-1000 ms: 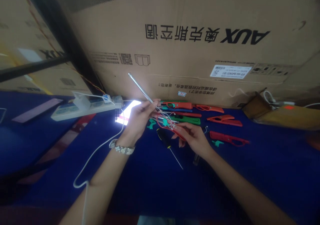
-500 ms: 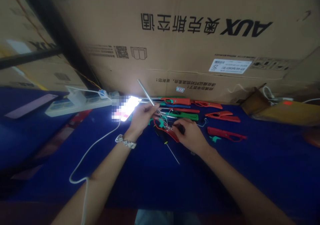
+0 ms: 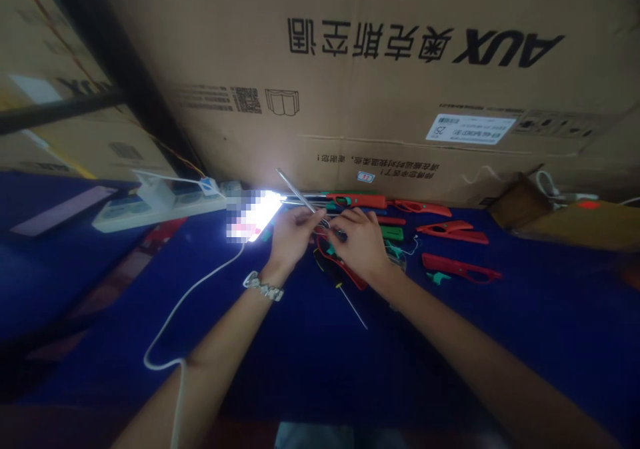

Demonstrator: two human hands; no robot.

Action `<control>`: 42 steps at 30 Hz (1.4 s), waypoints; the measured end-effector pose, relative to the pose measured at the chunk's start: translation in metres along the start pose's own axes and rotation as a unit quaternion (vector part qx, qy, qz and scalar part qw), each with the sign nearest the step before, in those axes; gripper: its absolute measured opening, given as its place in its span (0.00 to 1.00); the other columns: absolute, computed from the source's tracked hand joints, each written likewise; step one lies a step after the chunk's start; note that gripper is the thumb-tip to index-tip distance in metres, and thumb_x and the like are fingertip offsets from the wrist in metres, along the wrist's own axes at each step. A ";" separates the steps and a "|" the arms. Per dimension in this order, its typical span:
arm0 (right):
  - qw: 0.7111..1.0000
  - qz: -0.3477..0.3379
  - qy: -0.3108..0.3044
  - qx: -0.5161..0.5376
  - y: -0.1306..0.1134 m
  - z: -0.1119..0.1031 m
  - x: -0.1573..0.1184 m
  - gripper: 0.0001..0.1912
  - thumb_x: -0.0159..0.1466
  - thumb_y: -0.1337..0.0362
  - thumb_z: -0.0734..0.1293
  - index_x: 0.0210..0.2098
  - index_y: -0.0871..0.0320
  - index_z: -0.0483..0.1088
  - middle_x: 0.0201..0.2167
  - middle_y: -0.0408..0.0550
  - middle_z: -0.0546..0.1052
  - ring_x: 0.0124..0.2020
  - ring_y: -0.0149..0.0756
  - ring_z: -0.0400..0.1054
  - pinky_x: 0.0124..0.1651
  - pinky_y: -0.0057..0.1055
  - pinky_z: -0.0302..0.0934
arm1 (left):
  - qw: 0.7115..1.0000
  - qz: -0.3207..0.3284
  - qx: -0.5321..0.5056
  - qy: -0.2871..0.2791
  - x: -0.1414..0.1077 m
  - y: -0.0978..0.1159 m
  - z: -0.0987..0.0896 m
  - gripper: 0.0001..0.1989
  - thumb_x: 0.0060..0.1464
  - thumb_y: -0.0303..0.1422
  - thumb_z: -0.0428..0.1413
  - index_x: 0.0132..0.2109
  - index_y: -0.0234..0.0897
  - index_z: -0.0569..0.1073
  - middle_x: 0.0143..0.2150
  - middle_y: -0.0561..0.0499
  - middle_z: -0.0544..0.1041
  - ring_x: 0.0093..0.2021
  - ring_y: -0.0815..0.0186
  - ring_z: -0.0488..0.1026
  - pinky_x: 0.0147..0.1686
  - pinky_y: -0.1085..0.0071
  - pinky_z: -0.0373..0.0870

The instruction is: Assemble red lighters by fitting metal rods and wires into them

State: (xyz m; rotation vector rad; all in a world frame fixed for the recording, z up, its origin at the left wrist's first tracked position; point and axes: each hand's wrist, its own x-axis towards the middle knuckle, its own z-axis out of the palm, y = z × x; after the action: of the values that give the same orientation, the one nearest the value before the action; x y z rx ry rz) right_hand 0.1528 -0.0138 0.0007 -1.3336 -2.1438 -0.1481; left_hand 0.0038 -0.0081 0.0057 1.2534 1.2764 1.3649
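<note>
My left hand [image 3: 291, 239] pinches a thin metal lighter tube [image 3: 296, 189], which tilts up toward the upper left. My right hand [image 3: 365, 246] closes its fingertips at the tube's lower end, around thin wires and a small dark piece [image 3: 341, 235], partly hidden by the fingers. Beneath the hands lie a red lighter shell [image 3: 356, 278] and a black screwdriver [image 3: 326, 268] with a thin shaft. A green lighter shell [image 3: 394, 233] sits just behind my right hand.
Several red lighter bodies [image 3: 453, 231] lie to the right, beside a green trigger piece [image 3: 439, 278]. A glowing phone [image 3: 265, 212] with a white cable [image 3: 197, 282] is at the left, near a white power strip [image 3: 125, 214]. A large cardboard box [image 3: 360, 102] stands behind.
My right hand has moved up and left from the red shell to the lower end of the tube. My left hand still holds the tube. The view has shifted slightly.
</note>
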 end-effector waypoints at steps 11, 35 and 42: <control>0.999 -0.031 0.043 -0.012 0.005 0.003 -0.003 0.11 0.68 0.62 0.66 0.30 0.55 0.77 0.30 0.44 0.80 0.38 0.40 0.70 0.43 0.38 0.48 | 0.998 0.025 0.056 0.008 0.002 -0.005 -0.002 0.22 0.58 0.51 0.56 0.30 0.36 0.75 0.23 0.53 0.73 0.19 0.71 0.66 0.18 0.74 0.63; 0.998 -0.031 0.062 -0.001 0.005 0.001 -0.011 0.09 0.68 0.61 0.66 0.33 0.54 0.77 0.31 0.45 0.83 0.39 0.41 0.71 0.47 0.40 0.50 | 0.997 0.032 0.064 -0.008 0.000 -0.003 0.002 0.20 0.57 0.48 0.58 0.27 0.36 0.77 0.17 0.56 0.67 0.17 0.72 0.61 0.19 0.73 0.56; 0.997 -0.018 0.075 -0.001 0.007 -0.001 -0.010 0.09 0.69 0.59 0.65 0.35 0.52 0.77 0.32 0.43 0.83 0.40 0.41 0.71 0.50 0.42 0.49 | 0.998 -0.004 -0.034 -0.045 -0.001 -0.003 0.006 0.17 0.57 0.46 0.59 0.32 0.35 0.80 0.25 0.51 0.75 0.23 0.71 0.68 0.24 0.74 0.67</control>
State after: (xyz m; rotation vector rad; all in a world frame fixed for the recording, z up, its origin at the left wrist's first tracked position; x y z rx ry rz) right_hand 0.1625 -0.0186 -0.0061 -1.2457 -2.0415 -0.2579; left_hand 0.0095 -0.0077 0.0029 1.2470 1.1631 1.3202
